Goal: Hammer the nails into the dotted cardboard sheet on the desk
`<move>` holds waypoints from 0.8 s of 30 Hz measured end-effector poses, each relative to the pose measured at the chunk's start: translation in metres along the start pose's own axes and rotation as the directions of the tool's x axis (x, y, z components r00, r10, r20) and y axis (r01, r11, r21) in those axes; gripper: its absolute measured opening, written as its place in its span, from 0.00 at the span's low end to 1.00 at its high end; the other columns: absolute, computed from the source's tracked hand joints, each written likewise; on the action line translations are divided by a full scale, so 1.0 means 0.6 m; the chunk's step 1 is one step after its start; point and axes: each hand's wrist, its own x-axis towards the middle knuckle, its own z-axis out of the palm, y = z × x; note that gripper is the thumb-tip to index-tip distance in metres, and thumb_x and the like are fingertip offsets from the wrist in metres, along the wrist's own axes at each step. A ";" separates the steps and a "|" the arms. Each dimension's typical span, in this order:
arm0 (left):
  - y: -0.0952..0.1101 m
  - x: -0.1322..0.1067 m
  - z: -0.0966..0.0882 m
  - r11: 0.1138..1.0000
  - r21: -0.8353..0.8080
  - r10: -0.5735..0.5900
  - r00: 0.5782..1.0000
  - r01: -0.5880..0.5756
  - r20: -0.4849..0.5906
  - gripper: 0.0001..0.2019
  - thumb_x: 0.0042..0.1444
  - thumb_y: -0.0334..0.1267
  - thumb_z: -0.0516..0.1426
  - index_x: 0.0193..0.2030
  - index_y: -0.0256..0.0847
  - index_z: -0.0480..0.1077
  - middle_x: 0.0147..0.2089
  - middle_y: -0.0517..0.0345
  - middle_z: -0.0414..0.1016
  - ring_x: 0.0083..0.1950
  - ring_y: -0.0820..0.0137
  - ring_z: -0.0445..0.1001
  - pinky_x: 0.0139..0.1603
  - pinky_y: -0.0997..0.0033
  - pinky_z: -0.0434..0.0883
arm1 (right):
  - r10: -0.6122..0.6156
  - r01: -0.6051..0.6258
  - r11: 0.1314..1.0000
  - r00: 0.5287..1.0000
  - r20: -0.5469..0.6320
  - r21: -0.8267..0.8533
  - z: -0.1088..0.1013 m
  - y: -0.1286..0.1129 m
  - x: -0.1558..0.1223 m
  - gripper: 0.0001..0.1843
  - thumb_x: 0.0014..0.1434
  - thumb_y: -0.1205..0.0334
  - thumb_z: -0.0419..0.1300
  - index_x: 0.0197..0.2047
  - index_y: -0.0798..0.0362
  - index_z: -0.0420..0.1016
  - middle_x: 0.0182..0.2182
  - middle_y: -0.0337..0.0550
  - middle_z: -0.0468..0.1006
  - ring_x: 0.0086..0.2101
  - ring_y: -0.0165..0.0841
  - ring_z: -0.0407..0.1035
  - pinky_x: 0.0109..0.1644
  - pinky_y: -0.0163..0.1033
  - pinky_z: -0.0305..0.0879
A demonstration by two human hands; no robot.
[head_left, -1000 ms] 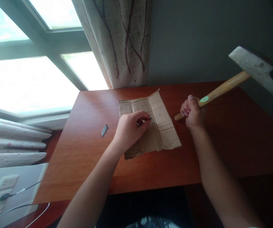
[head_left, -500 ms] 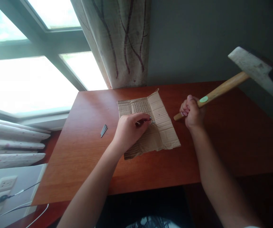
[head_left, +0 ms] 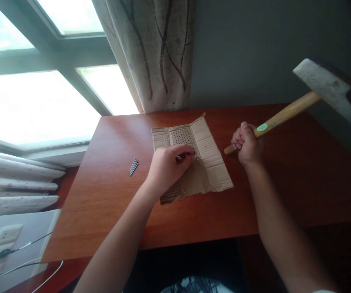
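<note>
My right hand (head_left: 249, 142) is wrapped round the wooden handle of a hammer (head_left: 330, 83), raised off to the right with its metal head up. Over a creased piece of cardboard (head_left: 213, 162), my left hand (head_left: 172, 162) pinches a small nail between thumb and fingertips, mostly hidden by the fingers. Rows of small dark dots or holes (head_left: 181, 137) mark the middle panel of the cardboard, just beyond that hand. To the left of the cardboard, several loose nails (head_left: 134, 167) lie together in a bundle.
The cardboard rests on a reddish-brown wooden table (head_left: 108, 211). Behind stand a patterned curtain (head_left: 166, 53) and a bright window (head_left: 31, 110). At lower left, a wall socket (head_left: 1, 248) has a plug and cables running near the table's edge.
The view has shifted very slightly. Both hands, the hammer and the nails otherwise keep their positions.
</note>
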 end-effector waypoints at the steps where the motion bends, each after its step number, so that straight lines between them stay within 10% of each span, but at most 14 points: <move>1: 0.001 0.000 -0.001 1.000 0.003 -0.006 1.000 0.006 0.005 0.05 0.57 0.33 0.61 0.37 0.42 0.80 0.31 0.60 0.83 0.29 0.73 0.77 0.33 0.74 0.73 | 0.002 -0.002 1.000 1.000 0.000 -0.009 0.000 -0.001 0.000 0.32 0.60 0.42 0.63 0.18 0.49 0.51 0.13 0.29 0.50 0.13 0.23 0.47 0.16 0.33 0.46; 16: -0.006 0.002 0.004 0.999 0.018 -0.030 0.999 0.029 0.042 0.05 0.56 0.33 0.62 0.37 0.43 0.80 0.33 0.59 0.83 0.32 0.70 0.79 0.35 0.72 0.72 | 0.188 -0.088 0.924 0.951 0.244 -0.372 -0.048 -0.091 -0.054 0.19 0.64 0.43 0.60 0.33 0.49 0.65 0.20 0.30 0.61 0.17 0.25 0.57 0.18 0.35 0.51; 24: -0.007 0.001 0.006 0.999 0.020 -0.032 0.999 0.032 0.041 0.05 0.56 0.34 0.62 0.38 0.44 0.80 0.34 0.59 0.84 0.31 0.70 0.78 0.33 0.72 0.70 | 0.342 0.327 0.415 0.808 0.479 -0.849 -0.086 -0.232 -0.068 0.24 0.65 0.38 0.55 0.28 0.48 0.67 0.18 0.35 0.67 0.20 0.31 0.63 0.27 0.39 0.55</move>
